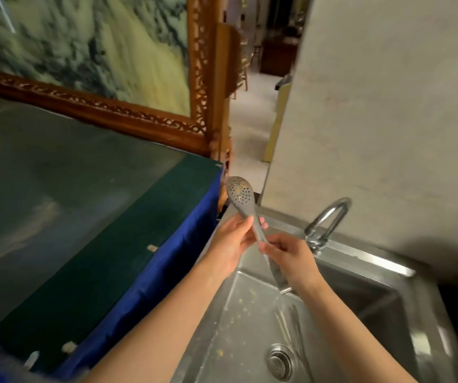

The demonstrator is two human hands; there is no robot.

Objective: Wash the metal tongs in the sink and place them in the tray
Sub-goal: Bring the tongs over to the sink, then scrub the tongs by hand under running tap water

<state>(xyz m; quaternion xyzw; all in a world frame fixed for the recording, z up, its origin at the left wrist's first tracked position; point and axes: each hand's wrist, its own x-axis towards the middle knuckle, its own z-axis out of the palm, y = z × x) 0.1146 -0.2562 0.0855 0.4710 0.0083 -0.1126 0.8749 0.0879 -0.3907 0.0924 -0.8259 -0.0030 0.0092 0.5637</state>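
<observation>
I hold the metal tongs over the left edge of the steel sink. Their perforated spoon-shaped head points up and away and carries yellow food bits. My left hand grips the arms just below the head. My right hand grips them lower down, and the hinged end sticks out under that wrist. The faucet stands at the sink's back rim, just right of my hands; no stream from its spout is visible. No tray is in view.
More metal utensils lie in the basin near the drain, among yellow crumbs. A dark green glass-topped table with blue cloth stands to the left, a carved wooden framed panel behind it. A grey wall rises behind the sink.
</observation>
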